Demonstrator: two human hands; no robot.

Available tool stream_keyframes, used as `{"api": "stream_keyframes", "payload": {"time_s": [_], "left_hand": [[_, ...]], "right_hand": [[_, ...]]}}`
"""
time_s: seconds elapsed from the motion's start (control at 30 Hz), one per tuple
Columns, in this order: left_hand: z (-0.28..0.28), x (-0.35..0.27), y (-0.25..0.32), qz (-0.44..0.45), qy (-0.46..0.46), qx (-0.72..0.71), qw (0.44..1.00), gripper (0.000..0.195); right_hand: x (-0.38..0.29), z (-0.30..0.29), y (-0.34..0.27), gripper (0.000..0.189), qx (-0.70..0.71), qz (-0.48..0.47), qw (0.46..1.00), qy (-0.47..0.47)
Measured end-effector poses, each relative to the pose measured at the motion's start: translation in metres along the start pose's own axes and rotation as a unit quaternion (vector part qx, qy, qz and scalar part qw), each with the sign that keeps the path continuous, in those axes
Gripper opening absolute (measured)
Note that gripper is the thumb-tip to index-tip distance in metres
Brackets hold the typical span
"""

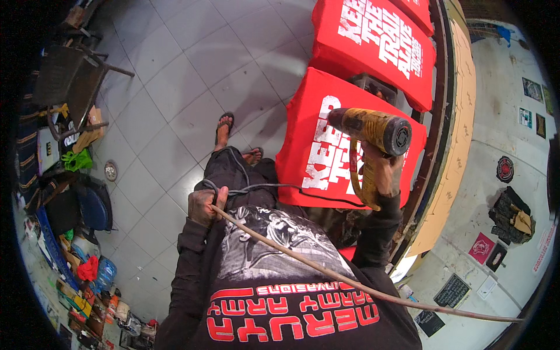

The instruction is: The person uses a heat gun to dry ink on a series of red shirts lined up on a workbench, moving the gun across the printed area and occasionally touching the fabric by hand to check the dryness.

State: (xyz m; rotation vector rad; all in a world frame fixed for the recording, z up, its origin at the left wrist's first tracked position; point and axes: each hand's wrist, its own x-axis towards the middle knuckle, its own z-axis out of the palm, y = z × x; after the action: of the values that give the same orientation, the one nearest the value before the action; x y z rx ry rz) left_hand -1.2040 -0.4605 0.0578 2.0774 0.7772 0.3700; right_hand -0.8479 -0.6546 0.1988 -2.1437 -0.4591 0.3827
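My right hand is closed around the handle of a yellow and black heat gun, whose nozzle points left over a red printed T-shirt laid flat on a board. From the foot of the handle a dark cord runs left across my lap. My left hand grips that cord where it is looped. A thicker brownish cable leaves the same fist and runs across my chest towards the lower right. Beyond the nearest shirt lies a second red printed shirt, and part of another shows at the top edge.
A dark rail edges the shirt boards on the right, beside a tan strip and a white wall with patches. On the left stand a dark chair and a blue stool, with bottles and clutter below. Grey floor tiles lie between.
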Motion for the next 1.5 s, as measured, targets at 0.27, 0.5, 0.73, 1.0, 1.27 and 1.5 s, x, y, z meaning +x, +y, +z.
{"api": "stream_keyframes", "payload": {"time_s": [0.27,0.5,0.73,1.0,1.27,1.5], "left_hand": [[-0.011,0.004,0.000,-0.002,0.004,0.018,1.000,0.058],[-0.013,0.001,-0.011,0.003,0.004,0.036,0.999,0.055],[-0.019,0.008,-0.005,-0.001,-0.001,0.032,0.999,0.055],[-0.016,0.007,-0.006,-0.008,0.010,0.018,1.000,0.056],[-0.019,0.011,-0.001,0.003,0.003,0.017,1.000,0.055],[-0.022,0.017,0.005,0.025,-0.016,0.014,0.999,0.056]], "right_hand": [[0.000,0.005,-0.022,0.038,0.122,0.168,0.977,-0.046],[0.008,0.011,-0.028,0.046,0.120,0.115,0.985,-0.046],[0.024,0.013,-0.007,0.049,-0.042,-0.060,0.995,-0.067],[0.043,0.008,0.003,0.043,-0.045,-0.092,0.992,-0.071],[0.046,-0.004,0.009,0.043,-0.052,-0.117,0.990,-0.066],[0.027,0.001,-0.018,0.047,0.115,0.092,0.989,0.003]]}}
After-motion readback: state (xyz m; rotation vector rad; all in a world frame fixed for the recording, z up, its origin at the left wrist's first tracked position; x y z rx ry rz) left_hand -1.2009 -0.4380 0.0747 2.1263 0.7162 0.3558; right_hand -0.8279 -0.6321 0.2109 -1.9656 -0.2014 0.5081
